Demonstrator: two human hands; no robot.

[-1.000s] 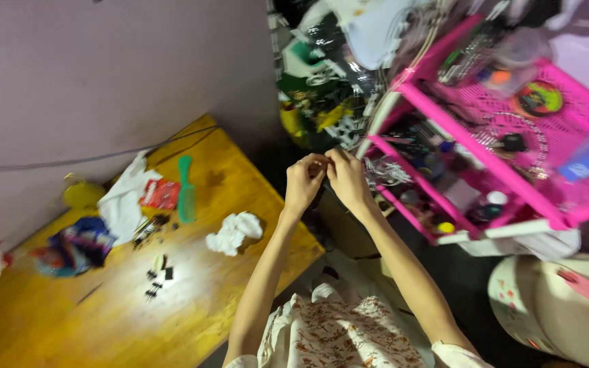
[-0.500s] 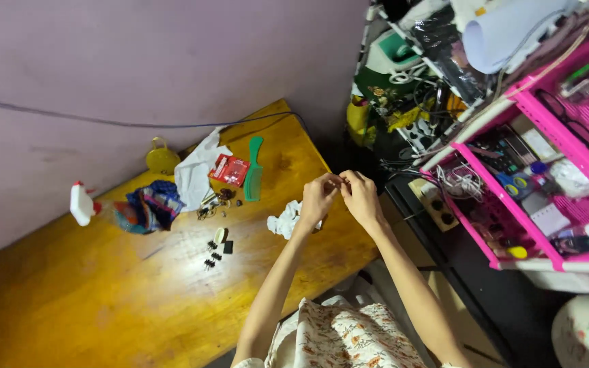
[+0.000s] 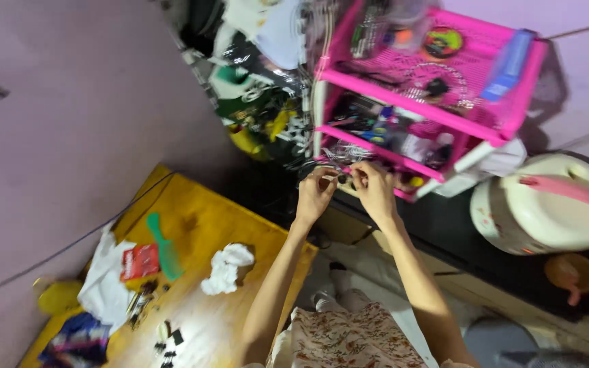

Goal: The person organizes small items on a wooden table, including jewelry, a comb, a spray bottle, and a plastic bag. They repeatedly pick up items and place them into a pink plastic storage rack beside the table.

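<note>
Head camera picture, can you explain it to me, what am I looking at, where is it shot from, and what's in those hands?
The picture comes from a camera worn on a person's head, looking down along their own bare arms; no machine is involved. The left hand and right hand are raised close together, fingers pinching something small and dark between them; it is too small to tell what.

Just beyond the hands stands a pink plastic rack with shelves crowded with small items. To its right sits a cream round container with a pink handle.

Lower left is a yellow wooden table. On it lie a green comb, a small red packet, a crumpled white tissue, a white cloth and some small black clips.
</note>
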